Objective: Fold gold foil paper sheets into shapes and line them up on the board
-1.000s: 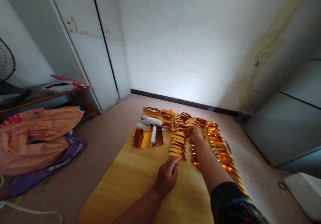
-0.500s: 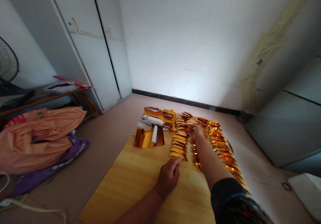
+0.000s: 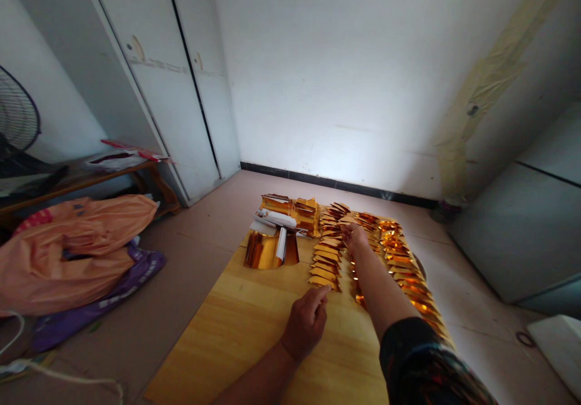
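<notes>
Folded gold foil papers, pointed at both ends, lie overlapping in several long rows on a wooden board. At the near end of the left row (image 3: 324,266), my left hand (image 3: 306,326) has its index finger stretched to the last piece, with the other fingers curled in and nothing visible in them. Farther back, my right hand (image 3: 356,240) reaches over the rows with bent fingers closed at a pale gold folded foil paper (image 3: 347,219). The fingertips are small and partly hidden. The right forearm covers part of the middle row. Another row (image 3: 399,266) runs along the right edge.
Gold foil sheets (image 3: 267,249) and a white roll (image 3: 276,218) lie at the board's (image 3: 236,320) back left. Orange (image 3: 91,229) and purple bags (image 3: 109,308) sit on the floor at left, below a low wooden bench (image 3: 157,175). A fan (image 3: 18,111) stands behind.
The whole view has shifted very slightly. Both hands stay in nearly the same place over the foil papers, and the rows look unchanged.
</notes>
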A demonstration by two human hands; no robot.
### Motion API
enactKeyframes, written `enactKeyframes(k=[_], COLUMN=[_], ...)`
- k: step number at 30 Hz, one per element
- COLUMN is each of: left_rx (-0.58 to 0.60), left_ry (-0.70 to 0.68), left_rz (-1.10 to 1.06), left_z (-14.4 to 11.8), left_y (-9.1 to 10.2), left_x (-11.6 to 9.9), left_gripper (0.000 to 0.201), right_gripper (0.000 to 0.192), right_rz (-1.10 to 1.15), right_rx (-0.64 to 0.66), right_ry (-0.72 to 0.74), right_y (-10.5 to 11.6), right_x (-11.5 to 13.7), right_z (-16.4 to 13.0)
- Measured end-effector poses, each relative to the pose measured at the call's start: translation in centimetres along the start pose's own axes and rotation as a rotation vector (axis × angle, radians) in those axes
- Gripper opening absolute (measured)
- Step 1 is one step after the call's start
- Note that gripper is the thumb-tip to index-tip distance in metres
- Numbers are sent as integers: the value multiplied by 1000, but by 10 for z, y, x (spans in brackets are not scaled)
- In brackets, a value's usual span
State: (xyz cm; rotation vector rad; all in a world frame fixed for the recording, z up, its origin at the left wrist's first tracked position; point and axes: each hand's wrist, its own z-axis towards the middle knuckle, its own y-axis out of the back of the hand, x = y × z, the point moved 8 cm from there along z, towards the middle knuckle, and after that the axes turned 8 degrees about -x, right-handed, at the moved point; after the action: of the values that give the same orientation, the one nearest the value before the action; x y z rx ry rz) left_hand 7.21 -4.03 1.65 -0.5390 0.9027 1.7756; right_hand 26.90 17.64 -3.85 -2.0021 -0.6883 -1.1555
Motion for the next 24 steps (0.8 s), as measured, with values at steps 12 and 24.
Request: enactKeyframes(k=[12, 24], left_rx=[-9, 3], left_ry=[-22, -8], left_rz=[6, 11], left_z=[1, 0], left_y=[0, -1], left_x=[-2, 0], left_gripper=[37, 36], right_gripper=[25, 20], right_rz=[32, 65], right_rx=[-69, -48], right_ry=[-119, -93], right_y=[3, -2], right_x=[-5, -2], right_z=[-6, -11])
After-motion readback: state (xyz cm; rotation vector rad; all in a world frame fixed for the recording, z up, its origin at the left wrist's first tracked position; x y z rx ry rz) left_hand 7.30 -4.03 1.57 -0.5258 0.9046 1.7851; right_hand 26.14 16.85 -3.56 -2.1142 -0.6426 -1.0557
